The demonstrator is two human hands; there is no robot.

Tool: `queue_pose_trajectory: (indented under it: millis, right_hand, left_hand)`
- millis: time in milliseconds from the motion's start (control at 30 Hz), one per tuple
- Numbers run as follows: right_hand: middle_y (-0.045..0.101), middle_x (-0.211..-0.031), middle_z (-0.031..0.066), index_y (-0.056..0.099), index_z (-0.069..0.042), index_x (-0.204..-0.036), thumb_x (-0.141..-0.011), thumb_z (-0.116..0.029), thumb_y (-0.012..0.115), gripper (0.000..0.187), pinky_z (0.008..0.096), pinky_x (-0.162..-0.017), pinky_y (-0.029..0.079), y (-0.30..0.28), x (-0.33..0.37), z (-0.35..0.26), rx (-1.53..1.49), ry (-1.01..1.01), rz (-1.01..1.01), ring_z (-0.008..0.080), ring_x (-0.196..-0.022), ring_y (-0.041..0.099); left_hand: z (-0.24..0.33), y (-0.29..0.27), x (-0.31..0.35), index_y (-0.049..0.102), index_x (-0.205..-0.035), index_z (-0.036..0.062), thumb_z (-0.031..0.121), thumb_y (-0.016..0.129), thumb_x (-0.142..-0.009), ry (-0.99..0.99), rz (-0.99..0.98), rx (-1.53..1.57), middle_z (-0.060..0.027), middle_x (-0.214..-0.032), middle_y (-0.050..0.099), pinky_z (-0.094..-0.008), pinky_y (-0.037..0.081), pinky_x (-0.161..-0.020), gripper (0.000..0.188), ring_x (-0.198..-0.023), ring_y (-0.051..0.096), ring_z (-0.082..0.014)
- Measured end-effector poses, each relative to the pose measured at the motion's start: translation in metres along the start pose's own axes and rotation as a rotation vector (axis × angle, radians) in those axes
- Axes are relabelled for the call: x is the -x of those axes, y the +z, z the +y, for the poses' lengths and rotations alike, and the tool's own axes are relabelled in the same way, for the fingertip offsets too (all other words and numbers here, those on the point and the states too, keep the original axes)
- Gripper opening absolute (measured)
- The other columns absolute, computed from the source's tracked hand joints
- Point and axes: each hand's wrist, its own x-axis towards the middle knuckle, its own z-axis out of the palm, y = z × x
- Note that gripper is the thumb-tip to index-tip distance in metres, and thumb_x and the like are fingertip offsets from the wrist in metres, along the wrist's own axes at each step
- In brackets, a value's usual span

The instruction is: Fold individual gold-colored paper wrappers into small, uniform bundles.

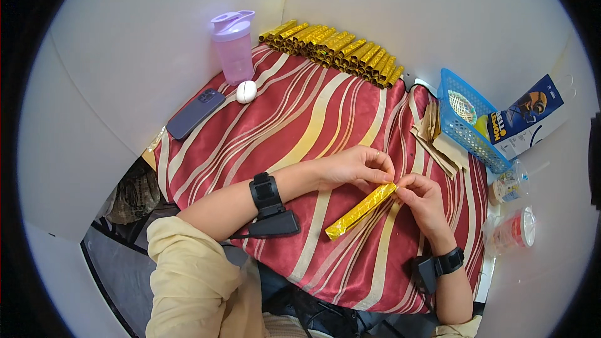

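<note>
A shiny gold foil-wrapped tube (pixel 358 214) slants over the striped cloth, its far end up between my fingers and its near end toward me. My left hand (pixel 358 168) comes in from the left, thumb and fingers pinched at the tube's far end. From the right, my right hand (pixel 423 203) is closed on that same end with thumb and forefinger. The fingertips of both hands nearly meet there and partly cover the foil. At the back lies a stacked row of similar gold tubes (pixel 332 49), several with open, hollow ends toward me.
A red cloth with cream stripes (pixel 275 131) covers the table. At the left are a purple shaker bottle (pixel 234 53), a white rounded case (pixel 246 92) and a phone (pixel 195 113). At the right are brown paper pieces (pixel 438 144), a blue basket (pixel 466 131) and two plastic cups (pixel 510 184). Pale walls enclose the table.
</note>
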Motion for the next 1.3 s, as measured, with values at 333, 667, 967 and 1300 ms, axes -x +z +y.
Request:
queue_pose_trajectory:
  millis: [333, 667, 967, 1300]
  right_hand:
    - [0.064, -0.086, -0.0025, 0.065, -0.003, -0.098, -0.092, -0.012, 0.065, 0.010, 0.0182, -0.067, 0.042, 0.005, -0.002, 0.000, 0.043, -0.072, 0.119, 0.0033, -0.076, 0.055]
    - [0.060, -0.090, -0.0025, 0.064, -0.003, -0.099, -0.091, -0.011, 0.066, 0.011, 0.0183, -0.067, 0.040, 0.007, -0.011, 0.000, 0.031, -0.238, 0.479, 0.0024, -0.078, 0.051]
    - [0.066, -0.087, 0.0035, 0.072, -0.003, -0.098, -0.084, -0.005, 0.070, 0.015, 0.0216, -0.065, 0.043, -0.002, -0.009, 0.003, 0.384, -0.399, 0.437, 0.0094, -0.078, 0.058]
    - [0.067, -0.088, -0.0002, 0.072, -0.001, -0.100, -0.086, -0.006, 0.069, 0.015, 0.0200, -0.067, 0.043, -0.007, -0.012, 0.001, 0.153, -0.254, 0.512, 0.0048, -0.075, 0.056]
  left_hand:
    - [0.004, 0.008, -0.001, 0.057, -0.111, 0.0059, 0.018, 0.065, -0.092, -0.029, 0.120, -0.109, -0.0010, -0.105, 0.059, -0.0258, 0.052, -0.077, 0.024, -0.088, 0.059, -0.0081]
    - [0.008, 0.008, 0.002, 0.036, -0.149, 0.0107, 0.014, 0.055, -0.098, 0.025, 0.151, -0.423, -0.0012, -0.113, 0.061, -0.0222, 0.052, -0.071, 0.054, -0.073, 0.056, -0.0043]
    - [0.002, 0.012, 0.001, 0.049, -0.141, 0.0131, 0.014, 0.059, -0.095, 0.207, 0.200, -0.544, -0.0016, -0.096, 0.067, -0.0225, 0.052, -0.067, 0.047, -0.070, 0.059, -0.0046]
    - [0.007, 0.006, 0.000, 0.065, -0.123, 0.0046, 0.010, 0.060, -0.095, 0.221, 0.294, -0.394, -0.0036, -0.096, 0.069, -0.0213, 0.053, -0.069, 0.028, -0.073, 0.062, -0.0060]
